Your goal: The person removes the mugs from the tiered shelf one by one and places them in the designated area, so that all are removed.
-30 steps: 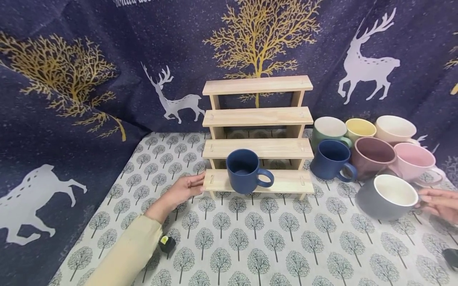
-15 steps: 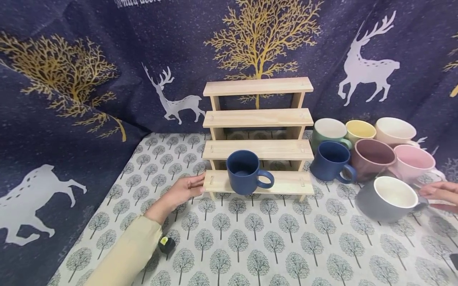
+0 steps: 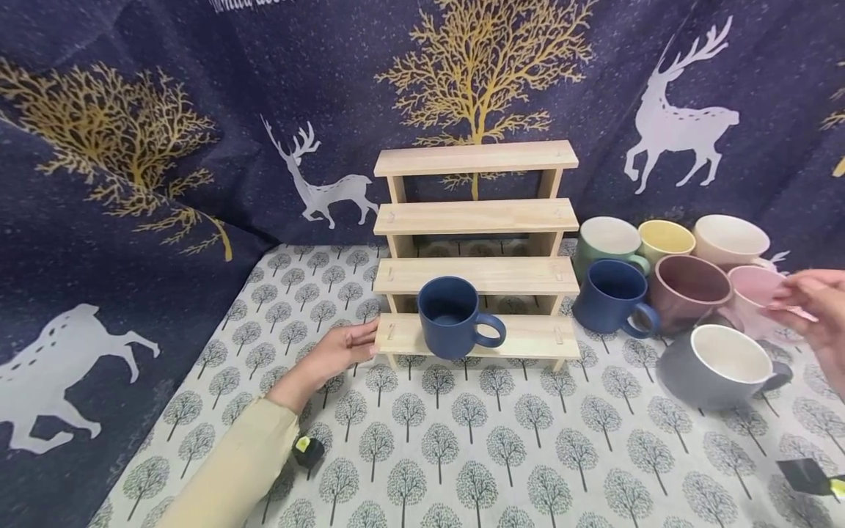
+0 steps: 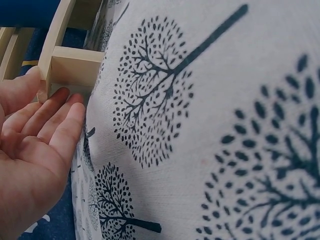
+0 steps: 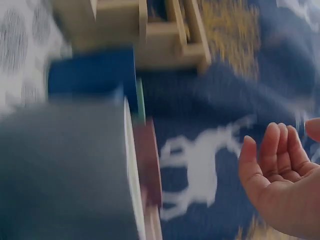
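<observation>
My left hand (image 3: 339, 350) holds the left end of the lowest step of a stepped wooden shelf (image 3: 475, 275). In the left wrist view, the thumb (image 4: 27, 82) lies against one side of the board end and the fingers (image 4: 55, 117) reach below it. A dark blue mug (image 3: 449, 323) stands on that step, handle to the right. At the far right, my right hand (image 3: 821, 312) hovers over the pink mug (image 3: 752, 286), partly covering it, with loosely bent fingers and nothing held. Nearer me is a grey mug (image 3: 700, 374) with a cream inside, handle free.
Right of the shelf cluster a green mug (image 3: 604, 242), a yellow mug (image 3: 663, 238), a cream mug (image 3: 729, 238), a second dark blue mug (image 3: 610, 293) and a maroon mug (image 3: 689, 290). Tree-print cloth (image 3: 475, 447) covers the table. A navy deer curtain (image 3: 317, 66) hangs behind.
My right hand has let go of the grey mug's handle and risen away toward the pink mug. The grey mug stays put, and my left hand has not moved.
</observation>
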A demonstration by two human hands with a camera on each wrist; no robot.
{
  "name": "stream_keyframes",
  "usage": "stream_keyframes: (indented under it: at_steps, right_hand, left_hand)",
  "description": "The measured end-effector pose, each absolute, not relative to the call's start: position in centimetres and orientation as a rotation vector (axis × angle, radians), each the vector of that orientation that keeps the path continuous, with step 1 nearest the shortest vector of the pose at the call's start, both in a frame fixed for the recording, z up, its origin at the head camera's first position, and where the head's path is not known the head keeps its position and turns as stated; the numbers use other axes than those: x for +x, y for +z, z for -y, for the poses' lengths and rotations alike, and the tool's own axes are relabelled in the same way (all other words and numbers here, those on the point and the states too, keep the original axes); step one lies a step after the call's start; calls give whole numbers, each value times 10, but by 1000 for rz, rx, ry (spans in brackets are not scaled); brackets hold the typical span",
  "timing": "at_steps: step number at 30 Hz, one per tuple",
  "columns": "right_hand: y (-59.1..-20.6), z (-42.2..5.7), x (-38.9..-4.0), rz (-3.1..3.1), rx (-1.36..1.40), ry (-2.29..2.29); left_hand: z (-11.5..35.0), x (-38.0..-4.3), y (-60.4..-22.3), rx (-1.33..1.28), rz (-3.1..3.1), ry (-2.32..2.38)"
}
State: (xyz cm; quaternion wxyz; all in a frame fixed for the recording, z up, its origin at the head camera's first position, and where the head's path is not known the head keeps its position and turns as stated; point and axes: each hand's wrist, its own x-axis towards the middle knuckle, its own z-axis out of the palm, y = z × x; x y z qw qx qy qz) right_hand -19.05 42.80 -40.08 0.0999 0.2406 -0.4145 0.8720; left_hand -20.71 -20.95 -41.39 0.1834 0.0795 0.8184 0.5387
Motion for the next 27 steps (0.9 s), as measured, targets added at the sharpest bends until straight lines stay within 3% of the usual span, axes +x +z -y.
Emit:
stream_keyframes:
  at_steps: [3,7,17,27]
  right_hand:
    - [-363,-356,-171,1303,804,2525]
    - [-353,-308,-168,1414,871,2468]
    - [-362,-249,-180,1688,640,2343]
    - [-369,-219,-183,1959,493,2264]
  left_hand:
    - [210,-207,-415,227,-2298,1529]
    - [210,-207,-414,228,-2296,1528]
    - [210,-207,-413,184,-2288,1536]
    - [210,-207,-413,190,-2284,1541]
